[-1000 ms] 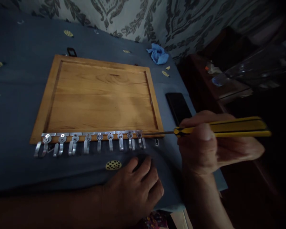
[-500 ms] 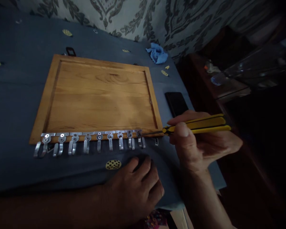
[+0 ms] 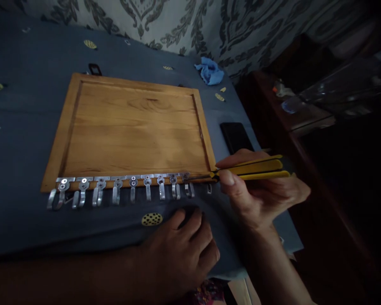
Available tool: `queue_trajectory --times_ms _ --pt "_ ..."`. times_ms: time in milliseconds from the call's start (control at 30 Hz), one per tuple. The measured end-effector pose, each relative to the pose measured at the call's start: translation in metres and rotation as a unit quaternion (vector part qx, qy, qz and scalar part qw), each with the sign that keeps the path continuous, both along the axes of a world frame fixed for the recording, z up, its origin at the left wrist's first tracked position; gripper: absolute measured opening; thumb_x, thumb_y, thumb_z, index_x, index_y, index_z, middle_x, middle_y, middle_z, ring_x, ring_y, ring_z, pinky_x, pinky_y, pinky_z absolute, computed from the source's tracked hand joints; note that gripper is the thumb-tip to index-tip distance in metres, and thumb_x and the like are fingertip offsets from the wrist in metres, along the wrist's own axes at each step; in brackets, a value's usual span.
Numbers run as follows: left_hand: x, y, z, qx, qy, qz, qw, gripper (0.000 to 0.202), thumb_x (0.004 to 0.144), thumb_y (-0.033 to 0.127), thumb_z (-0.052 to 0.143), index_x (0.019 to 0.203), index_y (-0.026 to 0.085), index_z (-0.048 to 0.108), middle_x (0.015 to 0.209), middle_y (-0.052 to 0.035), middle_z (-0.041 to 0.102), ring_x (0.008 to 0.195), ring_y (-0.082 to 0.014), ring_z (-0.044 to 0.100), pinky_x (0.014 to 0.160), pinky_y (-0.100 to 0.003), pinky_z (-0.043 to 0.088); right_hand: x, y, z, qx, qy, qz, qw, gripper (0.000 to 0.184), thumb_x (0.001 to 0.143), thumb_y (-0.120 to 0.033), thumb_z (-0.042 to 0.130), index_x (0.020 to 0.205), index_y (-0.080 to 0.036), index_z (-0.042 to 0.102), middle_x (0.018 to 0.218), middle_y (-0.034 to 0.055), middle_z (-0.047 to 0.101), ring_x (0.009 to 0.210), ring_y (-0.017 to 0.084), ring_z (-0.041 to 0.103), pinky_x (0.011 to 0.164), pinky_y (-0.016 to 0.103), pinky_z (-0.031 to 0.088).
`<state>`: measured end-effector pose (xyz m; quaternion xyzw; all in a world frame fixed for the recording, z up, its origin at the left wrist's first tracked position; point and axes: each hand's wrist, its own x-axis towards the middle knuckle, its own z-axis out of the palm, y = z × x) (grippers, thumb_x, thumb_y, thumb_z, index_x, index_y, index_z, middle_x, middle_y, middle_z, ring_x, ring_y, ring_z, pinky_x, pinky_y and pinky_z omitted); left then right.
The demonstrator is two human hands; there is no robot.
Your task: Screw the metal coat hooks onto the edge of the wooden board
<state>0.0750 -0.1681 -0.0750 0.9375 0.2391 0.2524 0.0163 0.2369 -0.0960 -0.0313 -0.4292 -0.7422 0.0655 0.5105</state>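
My right hand [image 3: 257, 190] grips the yellow and black handle of a screwdriver [image 3: 254, 167]. Its thin dark shaft points left, nearly level, and the tip reaches the rightmost metal hook [image 3: 186, 180]; exact contact is too dark to tell. That hook belongs to a row of several silver hooks [image 3: 133, 182] along the near edge of a framed wooden board [image 3: 133, 131]. Screw heads show on many of them. My left hand [image 3: 184, 254] rests on the cloth below the hooks, fingers curled under and the palm hidden.
A black phone [image 3: 236, 137] lies right of the board, and a crumpled blue cloth [image 3: 210, 71] behind it. A dark looped object [image 3: 94, 69] touches the board's far edge. The grey-blue tablecloth [image 3: 28, 156] ends at the right, beside dark furniture [image 3: 307, 114].
My right hand and the screwdriver's handle have shifted left, while its tip stays at the rightmost hook. My left hand and the board stay in place.
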Motion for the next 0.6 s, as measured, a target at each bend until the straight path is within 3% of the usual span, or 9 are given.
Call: queue_trajectory --times_ms 167,433,600 --pt "0.0014 -0.0007 -0.0029 0.007 -0.010 0.005 1.000 0.015 0.101 0.025 0.051 0.100 0.018 0.063 0.114 -0.0083 0.073 0.113 -0.0257 0.065 0.092 -0.040 0.043 0.0006 -0.0007 -0.0002 0.008 -0.017 0.000 1.000 0.012 0.086 -0.017 0.069 0.077 -0.024 0.067 0.072 -0.0029 0.072 0.058 0.013 0.065 0.053 0.029 0.053" --pt "0.0036 -0.0014 -0.0045 0.011 -0.025 0.017 1.000 0.017 0.101 0.025 0.048 0.097 0.019 0.064 0.111 -0.0067 0.074 0.110 -0.0252 0.066 0.090 -0.040 0.044 -0.0047 -0.0047 0.0065 -0.004 -0.079 -0.062 0.995 0.024 0.092 -0.035 0.068 0.070 -0.026 0.062 0.067 -0.0042 0.072 0.055 0.013 0.064 0.051 0.029 0.051" --pt "0.0017 -0.0003 -0.0018 0.000 -0.003 0.003 1.000 0.018 0.102 0.026 0.047 0.101 0.018 0.063 0.115 -0.0073 0.073 0.112 -0.0258 0.065 0.093 -0.041 0.042 -0.0036 -0.0039 0.0018 0.023 0.015 -0.090 0.996 0.021 0.090 -0.038 0.070 0.074 -0.025 0.068 0.070 -0.0030 0.071 0.056 0.014 0.063 0.054 0.031 0.050"
